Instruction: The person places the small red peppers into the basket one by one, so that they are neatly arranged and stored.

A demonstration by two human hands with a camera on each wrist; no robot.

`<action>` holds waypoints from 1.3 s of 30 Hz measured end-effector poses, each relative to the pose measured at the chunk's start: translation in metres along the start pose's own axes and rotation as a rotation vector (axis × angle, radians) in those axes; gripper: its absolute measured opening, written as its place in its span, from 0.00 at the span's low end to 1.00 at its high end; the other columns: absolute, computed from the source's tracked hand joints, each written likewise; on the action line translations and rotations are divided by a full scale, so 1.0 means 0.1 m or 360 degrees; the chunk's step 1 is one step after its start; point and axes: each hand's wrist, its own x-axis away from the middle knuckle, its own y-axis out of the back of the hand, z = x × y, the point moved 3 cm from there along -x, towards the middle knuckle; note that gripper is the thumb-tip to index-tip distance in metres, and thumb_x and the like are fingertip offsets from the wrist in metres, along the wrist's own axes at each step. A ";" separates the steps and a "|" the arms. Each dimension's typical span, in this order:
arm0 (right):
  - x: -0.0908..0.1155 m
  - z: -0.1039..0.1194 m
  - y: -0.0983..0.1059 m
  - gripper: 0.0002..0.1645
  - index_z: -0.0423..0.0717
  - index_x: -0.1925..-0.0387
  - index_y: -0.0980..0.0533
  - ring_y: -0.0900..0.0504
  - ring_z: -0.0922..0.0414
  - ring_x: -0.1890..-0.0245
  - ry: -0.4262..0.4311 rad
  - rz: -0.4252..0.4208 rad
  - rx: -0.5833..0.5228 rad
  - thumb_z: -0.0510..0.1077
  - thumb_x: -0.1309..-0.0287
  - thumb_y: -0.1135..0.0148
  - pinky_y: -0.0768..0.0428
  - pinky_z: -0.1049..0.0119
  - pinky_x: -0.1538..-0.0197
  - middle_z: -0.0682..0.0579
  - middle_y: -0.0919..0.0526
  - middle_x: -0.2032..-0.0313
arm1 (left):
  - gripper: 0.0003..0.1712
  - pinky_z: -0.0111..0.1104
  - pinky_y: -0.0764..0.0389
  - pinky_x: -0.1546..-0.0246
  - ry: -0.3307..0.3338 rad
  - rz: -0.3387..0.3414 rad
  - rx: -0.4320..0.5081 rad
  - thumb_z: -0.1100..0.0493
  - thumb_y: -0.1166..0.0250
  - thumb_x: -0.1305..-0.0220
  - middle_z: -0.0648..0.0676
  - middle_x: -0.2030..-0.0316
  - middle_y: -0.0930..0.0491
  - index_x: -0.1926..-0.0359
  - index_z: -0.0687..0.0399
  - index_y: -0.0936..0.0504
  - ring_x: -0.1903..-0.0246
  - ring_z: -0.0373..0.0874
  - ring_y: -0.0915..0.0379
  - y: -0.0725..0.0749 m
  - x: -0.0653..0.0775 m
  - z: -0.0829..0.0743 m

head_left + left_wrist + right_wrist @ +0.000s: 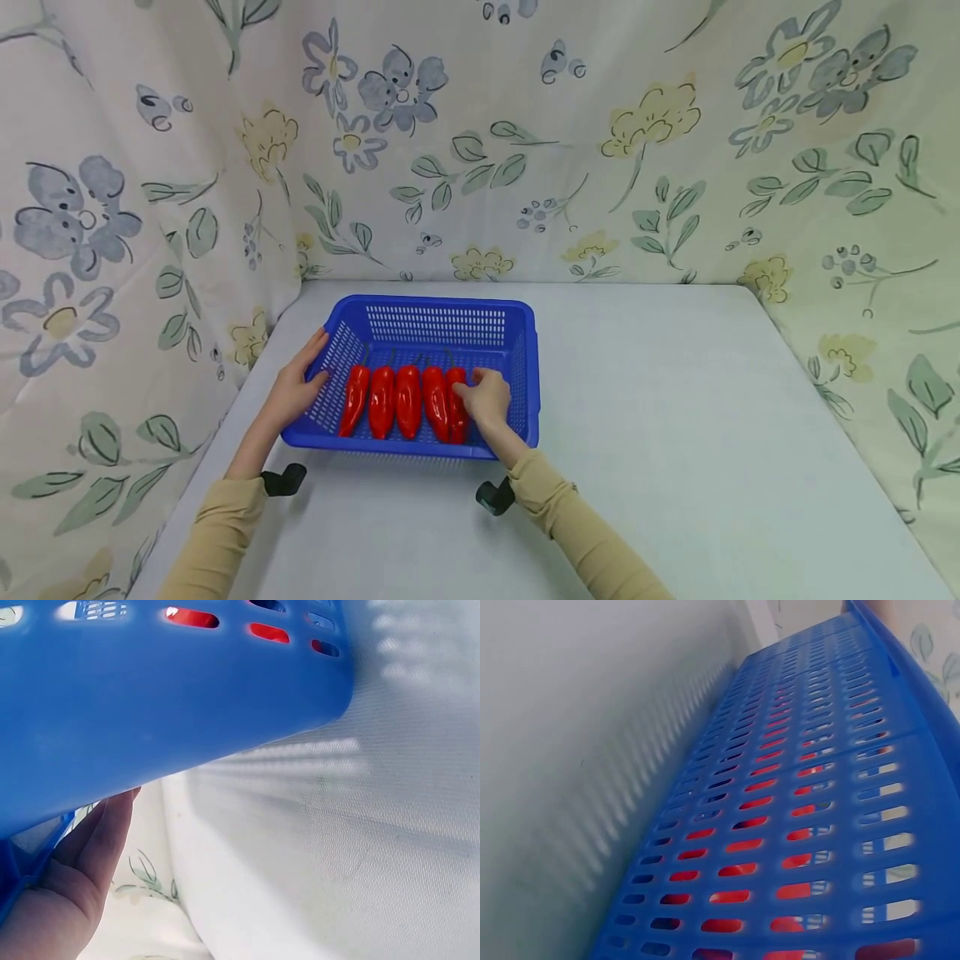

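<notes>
Several glossy red peppers [408, 402] lie side by side in a blue plastic basket [435, 451], dark stems pointing away from me. My left hand [295, 392] holds the basket's left wall, thumb over the rim and fingers along the outside. In the left wrist view, its fingers [109, 840] press up against the blue wall. Inside the basket, my right hand [489, 400] pinches the rightmost red pepper [457, 427], thumb across its upper part and the other fingers curled on its right side. The right wrist view shows the slotted basket wall [832, 776] with red behind it; that hand is hidden there.
The basket stands on a white-covered table [675, 400], toward its left side. A floral curtain [480, 150] hangs behind and along both sides. Black wrist cameras [285, 480] sit below both hands, close to the basket's front edge.
</notes>
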 end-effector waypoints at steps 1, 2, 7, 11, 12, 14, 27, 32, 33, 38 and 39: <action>0.00 0.00 0.00 0.27 0.31 0.47 0.25 0.20 0.44 0.48 -0.0003 -0.0005 -0.0019 0.40 0.48 0.33 0.21 0.54 0.45 0.38 0.18 0.50 | 0.37 0.63 0.50 0.34 0.0003 0.0003 0.0004 0.72 0.50 0.36 0.60 0.26 0.55 0.27 0.60 0.49 0.29 0.66 0.58 0.00 0.00 0.00; 0.01 0.00 0.01 0.26 0.31 0.47 0.24 0.20 0.44 0.48 -0.0002 -0.0015 -0.0033 0.40 0.48 0.33 0.21 0.54 0.45 0.38 0.18 0.50 | 0.37 0.63 0.50 0.34 0.0005 0.0004 0.0005 0.72 0.50 0.36 0.60 0.26 0.55 0.27 0.59 0.49 0.29 0.66 0.58 0.00 0.00 0.00; 0.01 0.02 0.04 0.25 0.31 0.47 0.25 0.20 0.44 0.47 -0.0006 -0.0061 -0.0180 0.39 0.46 0.35 0.21 0.54 0.44 0.37 0.19 0.49 | 0.36 0.63 0.49 0.34 -0.0007 -0.0008 0.0007 0.72 0.50 0.36 0.61 0.26 0.55 0.28 0.61 0.48 0.29 0.66 0.57 0.01 0.00 0.00; 0.03 0.03 0.06 0.26 0.31 0.45 0.26 0.20 0.43 0.46 0.0005 -0.0084 -0.0323 0.39 0.45 0.37 0.22 0.54 0.43 0.37 0.20 0.47 | 0.36 0.62 0.50 0.34 -0.0024 -0.0016 0.0012 0.72 0.49 0.37 0.61 0.26 0.55 0.28 0.62 0.48 0.29 0.67 0.57 0.01 -0.01 0.01; 0.03 0.03 0.08 0.26 0.31 0.45 0.26 0.20 0.43 0.46 0.0011 -0.0090 -0.0352 0.39 0.45 0.37 0.22 0.54 0.43 0.37 0.20 0.47 | 0.36 0.62 0.50 0.34 -0.0023 -0.0015 0.0012 0.72 0.50 0.37 0.61 0.26 0.55 0.28 0.62 0.48 0.29 0.67 0.57 0.00 -0.01 0.01; 0.05 0.03 0.10 0.27 0.31 0.44 0.27 0.20 0.43 0.46 0.0020 -0.0098 -0.0408 0.40 0.45 0.37 0.23 0.54 0.43 0.37 0.21 0.46 | 0.36 0.62 0.50 0.34 -0.0026 -0.0017 0.0005 0.72 0.49 0.37 0.61 0.26 0.54 0.28 0.62 0.47 0.29 0.66 0.57 0.00 -0.01 0.01; 0.20 0.03 0.47 0.30 0.37 0.39 0.30 0.23 0.47 0.41 0.0039 -0.0049 -0.0715 0.43 0.42 0.37 0.24 0.58 0.41 0.42 0.23 0.42 | 0.36 0.61 0.50 0.33 0.0001 -0.0006 0.0011 0.71 0.48 0.36 0.59 0.26 0.54 0.28 0.61 0.47 0.28 0.65 0.57 0.00 -0.01 -0.01; 0.28 0.04 0.64 0.31 0.38 0.38 0.31 0.25 0.47 0.39 0.0148 -0.0030 -0.0807 0.44 0.41 0.39 0.25 0.58 0.41 0.42 0.24 0.40 | 0.36 0.61 0.49 0.33 0.0009 -0.0003 0.0035 0.71 0.48 0.36 0.59 0.26 0.55 0.28 0.60 0.47 0.28 0.65 0.57 0.01 0.00 -0.01; 0.29 0.03 0.67 0.31 0.38 0.37 0.32 0.25 0.47 0.39 0.0172 -0.0028 -0.0824 0.43 0.40 0.39 0.26 0.58 0.40 0.42 0.25 0.40 | 0.36 0.62 0.50 0.33 0.0010 -0.0006 0.0042 0.70 0.48 0.36 0.59 0.26 0.55 0.28 0.60 0.47 0.28 0.65 0.58 0.01 0.00 -0.01; 0.36 -0.03 0.83 0.31 0.39 0.36 0.33 0.26 0.47 0.38 0.0191 -0.0052 -0.0879 0.42 0.40 0.39 0.26 0.62 0.41 0.43 0.26 0.39 | 0.35 0.62 0.49 0.34 0.0022 -0.0047 0.0056 0.68 0.49 0.34 0.59 0.26 0.54 0.28 0.60 0.47 0.29 0.65 0.57 0.02 0.02 0.01; 0.37 -0.06 0.86 0.31 0.38 0.36 0.33 0.27 0.46 0.38 0.0190 -0.0059 -0.0908 0.42 0.40 0.39 0.26 0.64 0.41 0.42 0.26 0.39 | 0.34 0.62 0.48 0.34 0.0025 -0.0069 0.0056 0.67 0.49 0.34 0.59 0.26 0.54 0.28 0.59 0.47 0.29 0.65 0.56 0.03 0.03 0.02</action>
